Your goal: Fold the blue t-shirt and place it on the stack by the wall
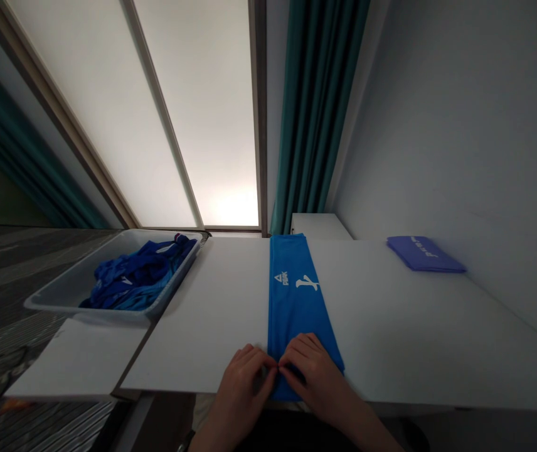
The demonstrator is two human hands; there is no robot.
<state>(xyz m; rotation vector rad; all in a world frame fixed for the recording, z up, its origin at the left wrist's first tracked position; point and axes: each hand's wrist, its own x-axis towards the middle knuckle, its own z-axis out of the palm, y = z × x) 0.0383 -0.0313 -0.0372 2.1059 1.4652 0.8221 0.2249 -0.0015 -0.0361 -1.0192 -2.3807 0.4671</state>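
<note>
A bright blue sports jersey [292, 307] lies folded into a long strip on the white table, its length running away from me. White print marks its far half: a triangular logo with lettering and a larger white figure. At its near end, my left hand [246, 383] pinches the left edge with thumb and fingertips. My right hand [313, 376] rests on the fabric, thumb and fingers closed in a pinch right beside the left fingertips. The jersey's near end hangs at the table's front edge, partly hidden by both hands.
A translucent plastic bin [90, 314] with crumpled blue clothes [139, 273] stands to the left, on a lower white surface [85, 358]. A folded purple cloth [423, 254] lies at the right against the wall [485, 138]. The white table [414, 339] ends close to my body.
</note>
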